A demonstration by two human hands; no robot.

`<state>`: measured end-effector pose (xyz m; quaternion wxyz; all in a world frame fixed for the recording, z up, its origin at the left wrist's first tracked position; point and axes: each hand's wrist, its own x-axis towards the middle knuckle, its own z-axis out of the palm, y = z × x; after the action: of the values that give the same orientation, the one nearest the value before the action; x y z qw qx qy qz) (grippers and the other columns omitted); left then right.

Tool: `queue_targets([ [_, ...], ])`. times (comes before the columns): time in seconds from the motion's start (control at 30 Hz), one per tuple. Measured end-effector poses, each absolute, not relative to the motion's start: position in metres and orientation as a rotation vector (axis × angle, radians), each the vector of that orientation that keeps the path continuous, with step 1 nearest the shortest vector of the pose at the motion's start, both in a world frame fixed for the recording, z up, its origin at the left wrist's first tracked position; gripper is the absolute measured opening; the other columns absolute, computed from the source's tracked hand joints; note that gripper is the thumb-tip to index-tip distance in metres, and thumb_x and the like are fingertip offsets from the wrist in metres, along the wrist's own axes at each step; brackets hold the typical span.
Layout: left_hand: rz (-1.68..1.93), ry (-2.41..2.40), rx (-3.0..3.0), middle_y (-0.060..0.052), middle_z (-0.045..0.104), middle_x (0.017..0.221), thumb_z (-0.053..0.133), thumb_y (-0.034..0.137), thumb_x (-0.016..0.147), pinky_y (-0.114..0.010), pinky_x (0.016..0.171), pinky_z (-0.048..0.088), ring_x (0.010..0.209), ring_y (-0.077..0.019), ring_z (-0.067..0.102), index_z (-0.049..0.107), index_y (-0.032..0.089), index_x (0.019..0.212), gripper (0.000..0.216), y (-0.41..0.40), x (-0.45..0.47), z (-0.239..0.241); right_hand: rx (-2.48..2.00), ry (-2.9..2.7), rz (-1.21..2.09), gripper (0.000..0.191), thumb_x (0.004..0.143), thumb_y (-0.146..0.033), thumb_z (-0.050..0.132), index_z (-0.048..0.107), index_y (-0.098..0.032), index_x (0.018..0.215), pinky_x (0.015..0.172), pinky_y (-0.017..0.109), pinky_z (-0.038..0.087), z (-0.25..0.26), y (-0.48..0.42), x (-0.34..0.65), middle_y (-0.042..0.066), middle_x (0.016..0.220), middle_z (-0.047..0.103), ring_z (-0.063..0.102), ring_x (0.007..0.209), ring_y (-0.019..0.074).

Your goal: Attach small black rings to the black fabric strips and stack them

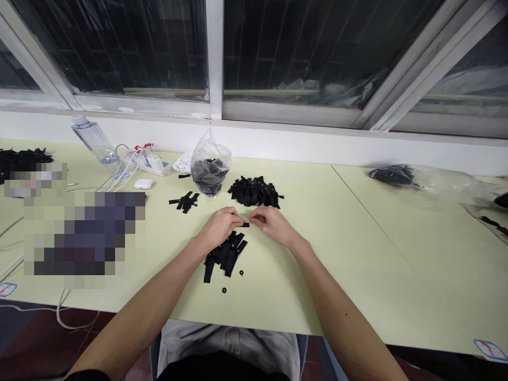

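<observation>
My left hand (221, 226) is closed in a pinch on a short black strip (245, 225) just above the table. Close beside it, my right hand (273, 223) has its fingertips pinched together; whatever is between them is too small to make out. Just below my left hand lies a loose heap of black strips (230, 256), some with small shiny bits on them. Two small black rings (241, 272) sit on the table nearer to me. Behind my hands is a bigger pile of black strips (256, 191), with a few more strips (184, 202) to its left.
A clear plastic bag (211, 169) of black pieces stands at the back. On the left are a plastic bottle (97, 140), a power strip (156, 165) with cables, a white earphone case (143, 183) and a blurred-out object (87, 233). Another bag (432, 180) lies back right.
</observation>
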<state>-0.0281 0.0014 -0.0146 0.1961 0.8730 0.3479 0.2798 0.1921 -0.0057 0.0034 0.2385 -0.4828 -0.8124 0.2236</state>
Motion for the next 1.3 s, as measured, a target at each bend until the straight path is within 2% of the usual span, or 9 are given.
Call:
queue_targets([
  [0.27,0.952,1.141,2.261,-0.004,0.070,0.087,0.065,0.026,0.089,-0.031,0.077,0.049,0.081,-0.0182,0.065,0.076,0.021,0.086,0.012,0.0052,-0.0296,-0.0132,-1.279,-2.240,0.570,0.020,0.092,-0.016,0.051,0.070,-0.020,0.090,0.068,0.030,0.042,0.0016,-0.0053,0.1901,0.005,0.088,0.070,0.060,0.076,0.0176],
  [0.4,1.098,1.149,2.158,-0.004,0.069,0.090,0.061,0.027,0.092,-0.030,0.076,0.049,0.080,-0.0166,0.063,0.072,0.020,0.093,0.013,0.0051,-0.0298,-0.0113,-1.302,-2.216,0.551,0.021,0.093,-0.015,0.049,0.069,-0.020,0.091,0.072,0.031,0.043,0.0016,-0.0046,0.1915,0.005,0.092,0.070,0.061,0.079,0.0176],
  [0.57,1.168,1.124,2.069,-0.005,0.068,0.099,0.053,0.023,0.095,-0.029,0.078,0.049,0.082,-0.0153,0.062,0.068,0.021,0.103,0.017,0.0052,-0.0290,-0.0082,-1.336,-2.205,0.608,0.008,0.089,-0.023,0.060,0.067,-0.020,0.092,0.067,0.030,0.042,-0.0001,-0.0032,0.1941,0.003,0.085,0.068,0.060,0.073,0.0161],
  [0.67,1.125,1.091,2.076,-0.006,0.069,0.103,0.047,0.021,0.097,-0.030,0.083,0.048,0.090,-0.0167,0.063,0.066,0.020,0.102,0.019,0.0047,-0.0285,-0.0063,-1.343,-2.204,0.614,0.007,0.087,-0.025,0.062,0.067,-0.020,0.087,0.064,0.029,0.041,-0.0020,-0.0025,0.1946,0.003,0.083,0.066,0.058,0.070,0.0155],
  [0.8,1.073,1.093,2.125,-0.005,0.068,0.098,0.041,0.016,0.098,-0.029,0.082,0.047,0.092,-0.0170,0.061,0.063,0.020,0.099,0.023,0.0037,-0.0281,-0.0052,-1.324,-2.224,0.618,0.010,0.088,-0.024,0.059,0.066,-0.019,0.084,0.061,0.028,0.038,-0.0022,-0.0027,0.1941,0.002,0.076,0.063,0.055,0.066,0.0146],
  [0.97,1.050,1.048,2.232,-0.005,0.065,0.097,0.036,0.003,0.091,-0.030,0.083,0.046,0.095,-0.0181,0.059,0.064,0.019,0.091,0.032,0.0043,-0.0296,-0.0067,-1.337,-2.215,0.659,0.013,0.090,-0.030,0.058,0.065,-0.020,0.086,0.058,0.028,0.035,-0.0006,-0.0050,0.1942,-0.001,0.069,0.061,0.052,0.061,0.0140],
  [1.07,1.035,1.048,2.237,-0.006,0.064,0.101,0.036,0.001,0.090,-0.031,0.084,0.047,0.098,-0.0186,0.059,0.066,0.020,0.095,0.035,0.0051,-0.0299,-0.0071,-1.378,-2.202,0.653,0.016,0.091,-0.035,0.059,0.063,-0.020,0.086,0.058,0.028,0.034,-0.0008,-0.0057,0.1950,-0.002,0.064,0.058,0.049,0.057,0.0137],
  [1.2,1.043,1.055,2.210,-0.007,0.065,0.109,0.040,0.011,0.096,-0.032,0.089,0.048,0.102,-0.0194,0.060,0.068,0.020,0.102,0.030,0.0048,-0.0284,-0.0070,-1.368,-2.176,0.556,0.014,0.092,-0.030,0.056,0.064,-0.020,0.086,0.062,0.029,0.036,-0.0005,-0.0035,0.1962,0.001,0.075,0.060,0.051,0.062,0.0148],
  [1.3,1.049,1.070,2.201,-0.007,0.065,0.112,0.042,0.014,0.098,-0.033,0.090,0.048,0.104,-0.0196,0.060,0.069,0.021,0.104,0.029,0.0043,-0.0277,-0.0072,-1.344,-2.058,0.397,0.015,0.089,-0.017,0.051,0.065,-0.020,0.093,0.065,0.030,0.039,0.0015,-0.0012,0.1982,0.004,0.085,0.055,0.051,0.067,0.0155],
])
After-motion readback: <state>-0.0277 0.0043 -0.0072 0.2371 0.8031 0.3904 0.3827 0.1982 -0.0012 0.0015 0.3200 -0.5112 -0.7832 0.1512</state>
